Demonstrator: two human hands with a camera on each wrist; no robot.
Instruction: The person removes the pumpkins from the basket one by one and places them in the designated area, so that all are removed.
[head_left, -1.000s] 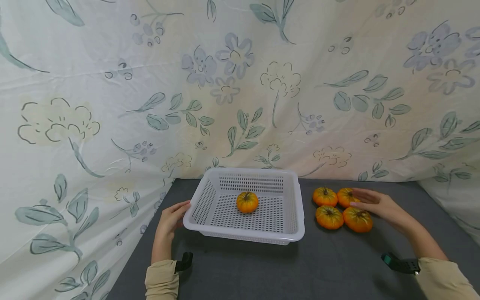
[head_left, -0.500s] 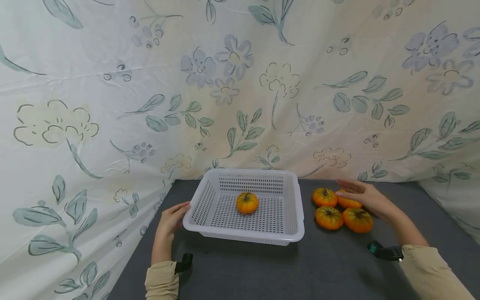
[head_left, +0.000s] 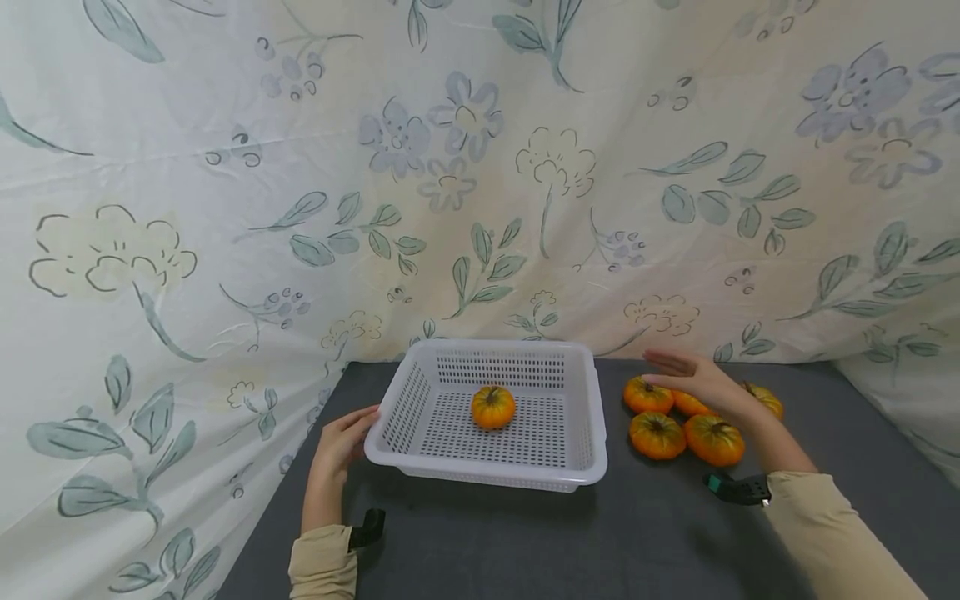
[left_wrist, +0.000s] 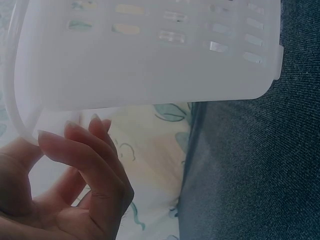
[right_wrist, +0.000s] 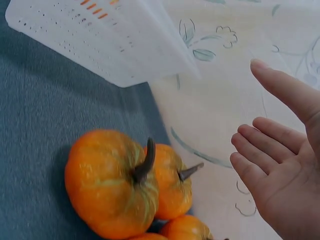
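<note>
A white perforated plastic basket (head_left: 487, 476) stands on the dark table with one small orange pumpkin (head_left: 492, 407) inside. At its left end my left hand (head_left: 339, 443) pinches the rim between thumb and fingers, as the left wrist view shows on the basket wall (left_wrist: 125, 70). My right hand (head_left: 699, 382) hovers over a group of several orange pumpkins to the right, its fingers extended and holding nothing. Two of that group, a front left pumpkin (head_left: 657, 436) and a front right pumpkin (head_left: 715, 440), show fully. In the right wrist view the palm (right_wrist: 295, 185) faces a large-looking pumpkin (right_wrist: 107, 185) with a dark stem.
Behind the table (head_left: 487, 550) hangs a floral curtain (head_left: 480, 167), which also runs along the left side. Another pumpkin (head_left: 767, 402) lies behind my right wrist, partly covered by it. Black wrist bands are on both arms.
My right hand has moved left across the back pumpkins, toward the basket, and the pumpkin at the far right has come into view. My left hand stays at the basket rim.
</note>
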